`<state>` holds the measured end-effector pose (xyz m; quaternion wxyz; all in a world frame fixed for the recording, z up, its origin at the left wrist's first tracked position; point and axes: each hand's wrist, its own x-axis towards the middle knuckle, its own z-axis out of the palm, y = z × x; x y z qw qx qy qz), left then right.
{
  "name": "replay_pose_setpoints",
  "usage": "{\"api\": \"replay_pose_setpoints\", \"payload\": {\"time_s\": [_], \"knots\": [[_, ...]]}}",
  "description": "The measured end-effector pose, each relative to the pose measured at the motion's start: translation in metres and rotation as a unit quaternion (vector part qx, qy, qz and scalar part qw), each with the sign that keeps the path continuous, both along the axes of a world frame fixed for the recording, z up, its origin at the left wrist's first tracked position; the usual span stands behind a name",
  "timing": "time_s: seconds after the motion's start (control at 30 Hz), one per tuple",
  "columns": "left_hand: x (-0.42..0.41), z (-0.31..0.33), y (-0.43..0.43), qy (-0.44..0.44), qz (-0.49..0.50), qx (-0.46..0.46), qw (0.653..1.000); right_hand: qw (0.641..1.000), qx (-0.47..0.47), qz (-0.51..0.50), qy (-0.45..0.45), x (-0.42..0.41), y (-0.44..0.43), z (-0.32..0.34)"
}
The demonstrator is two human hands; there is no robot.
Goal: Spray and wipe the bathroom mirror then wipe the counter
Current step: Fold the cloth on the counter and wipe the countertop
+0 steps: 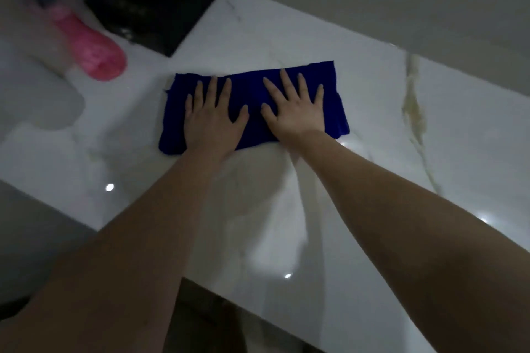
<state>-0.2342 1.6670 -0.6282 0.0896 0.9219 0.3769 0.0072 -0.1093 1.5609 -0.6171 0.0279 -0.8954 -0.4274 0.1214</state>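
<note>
Pressing my left hand (213,117) and right hand (295,107) flat, fingers spread, on the folded blue microfibre cloth (252,89), I risk knocking the pink translucent plastic bottle (94,49) if I sweep left across the glossy white marble counter (372,137).

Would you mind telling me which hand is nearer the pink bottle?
Left. The left hand lies flat on the end of the cloth toward the pink bottle. The right hand lies flat on the other end, farther away.
</note>
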Motion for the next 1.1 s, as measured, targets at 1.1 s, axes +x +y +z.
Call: {"api": "replay_pose_setpoints", "payload": {"time_s": [1.1], "knots": [[0.126,0.014,-0.442,0.079,-0.411,-0.042,0.907,0.899,-0.021,-0.436,-0.011,-0.012,-0.487,0.003]]}}
